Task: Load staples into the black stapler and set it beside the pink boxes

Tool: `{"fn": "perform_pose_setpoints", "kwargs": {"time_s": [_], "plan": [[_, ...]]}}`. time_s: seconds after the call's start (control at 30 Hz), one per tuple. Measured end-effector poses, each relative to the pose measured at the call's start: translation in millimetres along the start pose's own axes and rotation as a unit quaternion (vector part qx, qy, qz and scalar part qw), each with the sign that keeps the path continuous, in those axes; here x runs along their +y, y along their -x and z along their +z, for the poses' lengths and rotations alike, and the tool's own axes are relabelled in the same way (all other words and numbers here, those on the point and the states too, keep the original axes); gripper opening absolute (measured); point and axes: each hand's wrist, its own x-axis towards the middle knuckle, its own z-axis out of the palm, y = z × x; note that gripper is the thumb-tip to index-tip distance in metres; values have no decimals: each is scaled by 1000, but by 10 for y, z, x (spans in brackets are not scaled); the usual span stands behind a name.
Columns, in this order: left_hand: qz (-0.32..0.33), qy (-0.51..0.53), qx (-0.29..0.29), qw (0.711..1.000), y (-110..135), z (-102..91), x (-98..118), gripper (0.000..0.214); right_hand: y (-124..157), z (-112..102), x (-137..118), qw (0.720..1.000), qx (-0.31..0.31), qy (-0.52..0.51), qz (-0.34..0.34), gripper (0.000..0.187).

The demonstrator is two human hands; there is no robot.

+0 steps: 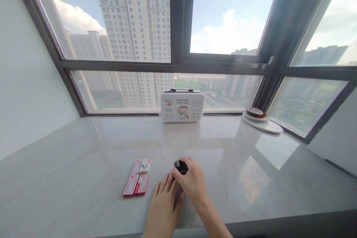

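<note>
My right hand [191,182] is closed around a small black object [181,166] on the grey stone sill, its fingers curled over the top. My left hand [163,208] lies flat on the sill with fingers stretched out, its fingertips touching the right hand near the black object. What the black object is I cannot make out. Just left of the hands lie several small red and white boxes [138,177] in a cluster.
A white tin case with a cartoon print and a handle [182,106] stands against the window at the back. A stack of round plates or coasters [260,119] sits at the back right. The sill's front edge [279,223] runs along the bottom.
</note>
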Motion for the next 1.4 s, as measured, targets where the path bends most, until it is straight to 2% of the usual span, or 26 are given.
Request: {"fn": "perform_pose_setpoints", "kwargs": {"time_s": [0.07, 0.1, 0.2, 0.27, 0.33, 0.37, 0.43, 0.53, 0.63, 0.7, 0.8, 0.9, 1.03, 1.17, 1.3, 1.4], "plan": [[-6, -5, 5, 1000, -36, -1, -25, 51, -114, -78, 90, 989, 26, -130, 61, 30], [-7, -5, 9, 1000, -52, 12, -36, 51, -159, -141, 163, 973, 42, -203, 100, 36], [-1, 9, 27, 1000, -84, 70, -65, 53, -203, -370, 463, 891, 88, -393, 210, 46], [2, 38, 49, 998, -84, 82, -88, 57, -142, -520, 666, 845, 92, -460, 255, 48], [-4, 65, 94, 993, -57, 54, -131, 61, -22, -650, 820, 827, 89, -486, 267, 50], [-12, 67, 126, 990, -31, 32, -166, 62, 54, -705, 874, 829, 95, -484, 264, 52], [-42, 41, 193, 980, 49, -4, -266, 61, 221, -791, 943, 849, 111, -448, 258, 59], [-88, -27, 247, 965, 226, 24, -463, 63, 453, -847, 977, 910, 75, -323, 248, 65], [-64, -44, 237, 968, 397, 104, -604, 65, 584, -803, 920, 968, -35, -131, 210, 51], [-10, -11, 198, 980, 451, 109, -602, 61, 601, -726, 813, 982, -89, -4, 165, 41], [71, 96, 105, 987, 405, 12, -441, 51, 550, -579, 586, 979, -145, 88, 113, 33], [98, 211, 43, 972, 257, -117, -207, 43, 455, -456, 417, 970, -205, 79, 99, 31], [94, 295, 36, 950, 60, -174, -48, 40, 331, -400, 444, 963, -239, 45, 113, 29], [79, 331, 23, 940, -33, -136, -91, 46, 266, -416, 587, 945, -290, -19, 148, 27], [22, 318, 7, 948, -48, -113, -172, 56, 228, -477, 648, 941, -300, -38, 155, 27], [-10, 290, 16, 957, -51, -122, -207, 55, 195, -586, 686, 936, -308, -43, 164, 28]]}}
